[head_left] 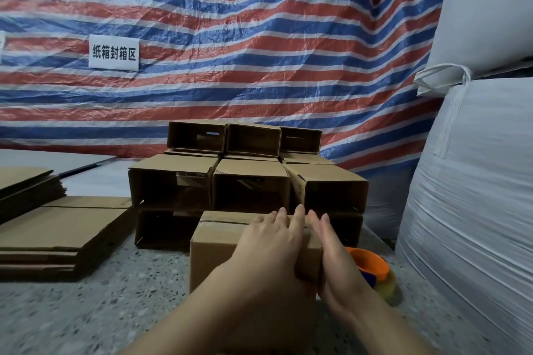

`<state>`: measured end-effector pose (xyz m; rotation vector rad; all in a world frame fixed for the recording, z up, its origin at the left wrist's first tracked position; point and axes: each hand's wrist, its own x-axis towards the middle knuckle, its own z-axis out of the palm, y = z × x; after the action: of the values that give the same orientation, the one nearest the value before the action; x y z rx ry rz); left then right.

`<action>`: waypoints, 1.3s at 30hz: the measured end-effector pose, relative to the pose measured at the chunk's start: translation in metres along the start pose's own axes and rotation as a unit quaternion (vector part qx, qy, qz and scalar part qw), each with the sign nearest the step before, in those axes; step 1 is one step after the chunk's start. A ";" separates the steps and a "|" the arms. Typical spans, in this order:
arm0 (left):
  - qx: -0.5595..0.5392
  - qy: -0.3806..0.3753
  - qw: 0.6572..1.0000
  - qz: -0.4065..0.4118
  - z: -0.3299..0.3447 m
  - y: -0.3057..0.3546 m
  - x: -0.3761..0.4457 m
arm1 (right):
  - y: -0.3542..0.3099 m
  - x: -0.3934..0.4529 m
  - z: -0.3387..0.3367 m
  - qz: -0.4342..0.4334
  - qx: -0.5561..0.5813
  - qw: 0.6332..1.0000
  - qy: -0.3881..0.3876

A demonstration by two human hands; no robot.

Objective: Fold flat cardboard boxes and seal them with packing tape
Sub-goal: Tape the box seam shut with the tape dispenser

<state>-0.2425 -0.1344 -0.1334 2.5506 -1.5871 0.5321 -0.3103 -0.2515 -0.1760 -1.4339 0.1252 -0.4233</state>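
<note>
box [213,251] on floor [115,311] | left hand [268,242] laid flat on top, grip wide | right hand [334,256] pressed flat to right side, grip wide | tape [375,271] beside

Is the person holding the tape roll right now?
No. The tape roll lies on the floor to the right, while the left hand and right hand press flat on the box.

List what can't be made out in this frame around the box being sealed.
- Tape dispenser, head view: mostly behind the right hand; roll and blade not visible.
- Box top seam: covered by the left hand; whether it is taped, cannot tell.
- Box near face: hidden by forearms, cut by the bottom edge.
- Flat cardboard stack: cut by the left edge; count unclear.
</note>
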 end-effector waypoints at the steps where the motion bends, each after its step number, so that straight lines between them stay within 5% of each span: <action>1: -0.006 -0.001 1.000 0.003 -0.001 0.001 0.000 | 0.000 -0.002 0.000 0.012 -0.010 1.000 -0.008; 6: -0.227 0.045 0.973 0.014 -0.017 -0.013 -0.002 | -0.018 -0.002 -0.003 0.032 -0.072 0.997 0.006; 12: -0.413 0.131 0.886 -0.164 -0.032 -0.037 0.014 | -0.070 0.030 0.018 -0.025 -0.226 0.973 0.035; 14: -0.414 0.140 0.878 -0.194 -0.033 -0.046 0.016 | -0.073 0.041 0.026 0.020 -0.326 0.945 0.022; 17: -0.274 0.139 0.923 -0.232 -0.033 -0.067 0.006 | -0.064 0.046 0.031 0.045 -0.479 0.877 -0.007; 20: -0.210 0.000 0.927 -0.311 -0.020 -0.088 -0.002 | -0.058 0.046 0.032 0.052 -0.529 0.847 -0.012; 24: -0.362 -0.061 0.874 -0.318 -0.015 -0.094 -0.008 | -0.059 0.049 0.032 0.063 -0.499 0.864 -0.001; 28: -0.468 -0.038 0.815 -0.340 -0.019 -0.102 -0.013 | -0.059 0.046 0.023 0.107 -0.277 0.949 0.109; 30: -0.506 -0.033 0.785 -0.355 -0.022 -0.114 -0.020 | -0.060 0.042 0.007 0.152 -0.292 0.934 0.139; 33: -0.454 -0.049 0.794 -0.402 -0.024 -0.131 -0.034 | -0.061 0.034 -0.023 0.229 -0.381 0.887 0.126; 39: -0.447 -0.170 0.789 -0.387 -0.011 -0.131 -0.042 | -0.049 0.028 -0.029 0.312 -0.337 0.888 0.030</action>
<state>-0.1467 -0.0360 -0.1240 2.2111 -0.4393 -0.6462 -0.3045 -0.2924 -0.1273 -1.9478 0.8286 0.1392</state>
